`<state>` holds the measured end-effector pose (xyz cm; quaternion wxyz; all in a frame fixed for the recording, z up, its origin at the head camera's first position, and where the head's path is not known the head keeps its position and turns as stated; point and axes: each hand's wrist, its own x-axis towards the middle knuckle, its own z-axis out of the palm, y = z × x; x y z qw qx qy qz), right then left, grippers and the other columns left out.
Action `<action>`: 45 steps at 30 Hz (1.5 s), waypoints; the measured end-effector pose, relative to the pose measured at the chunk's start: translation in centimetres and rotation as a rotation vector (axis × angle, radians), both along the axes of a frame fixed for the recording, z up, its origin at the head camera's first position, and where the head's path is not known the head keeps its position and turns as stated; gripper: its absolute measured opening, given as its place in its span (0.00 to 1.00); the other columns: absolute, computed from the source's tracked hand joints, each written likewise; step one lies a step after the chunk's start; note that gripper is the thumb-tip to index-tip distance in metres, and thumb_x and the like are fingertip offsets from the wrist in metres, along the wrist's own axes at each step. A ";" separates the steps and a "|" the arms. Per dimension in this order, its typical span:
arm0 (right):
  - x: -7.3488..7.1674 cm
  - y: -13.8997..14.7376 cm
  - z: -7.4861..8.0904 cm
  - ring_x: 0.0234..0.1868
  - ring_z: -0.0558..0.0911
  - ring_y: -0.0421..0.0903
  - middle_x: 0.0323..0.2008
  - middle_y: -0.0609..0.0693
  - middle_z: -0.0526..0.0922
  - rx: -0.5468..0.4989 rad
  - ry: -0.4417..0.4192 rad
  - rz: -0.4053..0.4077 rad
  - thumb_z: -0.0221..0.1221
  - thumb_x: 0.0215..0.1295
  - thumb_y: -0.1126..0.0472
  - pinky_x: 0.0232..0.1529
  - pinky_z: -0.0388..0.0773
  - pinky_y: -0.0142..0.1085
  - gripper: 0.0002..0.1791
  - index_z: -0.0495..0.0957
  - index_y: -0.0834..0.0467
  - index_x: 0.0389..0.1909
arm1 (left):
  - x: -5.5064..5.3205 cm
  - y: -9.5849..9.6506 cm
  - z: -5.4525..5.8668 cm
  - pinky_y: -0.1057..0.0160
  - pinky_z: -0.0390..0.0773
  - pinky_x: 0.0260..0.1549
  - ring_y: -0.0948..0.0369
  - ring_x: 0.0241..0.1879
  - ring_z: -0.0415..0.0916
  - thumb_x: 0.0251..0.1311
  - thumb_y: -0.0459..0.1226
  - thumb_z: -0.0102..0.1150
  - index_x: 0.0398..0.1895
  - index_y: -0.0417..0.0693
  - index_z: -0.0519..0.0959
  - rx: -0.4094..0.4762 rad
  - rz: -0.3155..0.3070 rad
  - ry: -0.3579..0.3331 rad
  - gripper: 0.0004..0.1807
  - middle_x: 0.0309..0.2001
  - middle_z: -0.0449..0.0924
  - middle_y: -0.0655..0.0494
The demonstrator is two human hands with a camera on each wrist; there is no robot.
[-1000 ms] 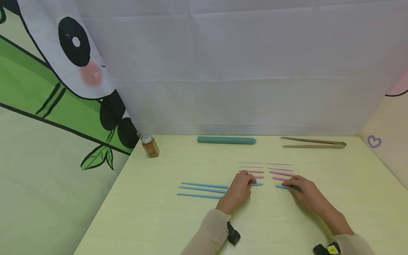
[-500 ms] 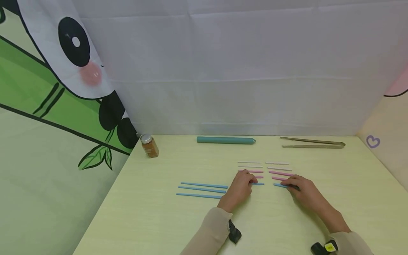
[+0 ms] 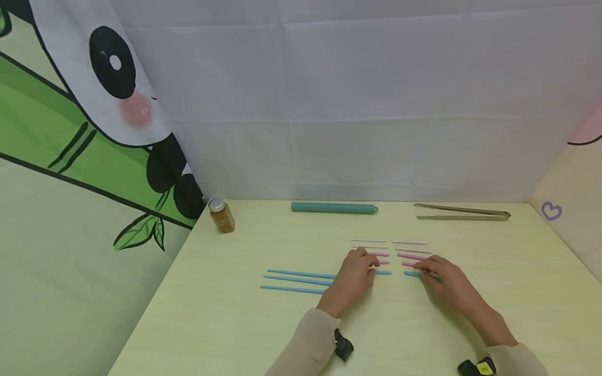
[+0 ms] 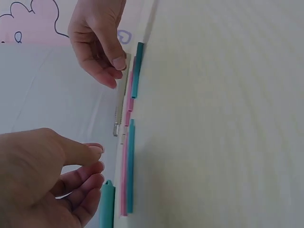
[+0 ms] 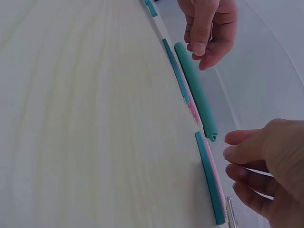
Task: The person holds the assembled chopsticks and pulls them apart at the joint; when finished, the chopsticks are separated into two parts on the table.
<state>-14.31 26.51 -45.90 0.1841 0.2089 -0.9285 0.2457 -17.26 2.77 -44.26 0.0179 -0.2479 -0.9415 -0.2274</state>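
Two short blue sticks lie end to end on the table with a gap between them: the left blue stick (image 3: 384, 272) and the right blue stick (image 3: 412, 274). My left hand (image 3: 354, 275) hovers just over the left one, its fingers loosely bent and nothing between them in the left wrist view. Over the right one is my right hand (image 3: 446, 281), thumb and fingers likewise loose around nothing in the right wrist view. Beyond them lie pink sticks (image 3: 411, 256) and thin white sticks (image 3: 409, 242), in two columns. My hands partly cover the blue and pink sticks.
Several long blue sticks (image 3: 293, 290) lie left of my left hand, their right ends behind it. Along the back edge are a teal cylinder (image 3: 334, 208) and metal tongs (image 3: 463, 218). A brown jar with a silver lid (image 3: 222, 215) stands at the back left.
Both hands have risen slightly off the short blue sticks, their fingers letting go. Earlier, the left blue stick shifted slightly right. The other things on the table stay put.
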 end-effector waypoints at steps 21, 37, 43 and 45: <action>-1.9 -9.5 0.7 0.40 0.80 0.45 0.40 0.51 0.81 -0.163 -0.136 0.140 0.64 0.59 0.67 0.43 0.80 0.41 0.15 0.80 0.62 0.48 | -2.4 -13.6 2.2 0.62 0.75 0.40 0.61 0.38 0.74 0.66 0.34 0.56 0.44 0.42 0.82 0.238 0.012 -0.143 0.08 0.37 0.77 0.55; -2.9 -16.2 0.0 0.44 0.78 0.45 0.42 0.49 0.80 -0.240 -0.339 0.219 0.61 0.63 0.62 0.49 0.76 0.41 0.12 0.80 0.60 0.47 | -3.4 -19.6 -0.5 0.60 0.74 0.41 0.62 0.36 0.72 0.59 0.34 0.63 0.36 0.46 0.83 0.144 0.001 -0.201 0.03 0.34 0.77 0.56; -3.2 -18.1 -0.4 0.45 0.77 0.42 0.41 0.46 0.79 -0.193 -0.378 0.199 0.61 0.64 0.62 0.51 0.76 0.41 0.09 0.81 0.57 0.44 | -3.6 -19.3 -0.9 0.64 0.74 0.39 0.64 0.34 0.70 0.57 0.35 0.65 0.31 0.46 0.82 0.125 -0.014 -0.215 0.02 0.31 0.74 0.58; -3.2 -18.5 -0.4 0.44 0.76 0.43 0.40 0.46 0.79 -0.167 -0.369 0.193 0.61 0.64 0.62 0.50 0.76 0.42 0.07 0.81 0.57 0.41 | -3.6 -19.2 -1.1 0.64 0.73 0.38 0.65 0.33 0.70 0.56 0.35 0.66 0.29 0.47 0.82 0.120 -0.010 -0.209 0.02 0.30 0.73 0.58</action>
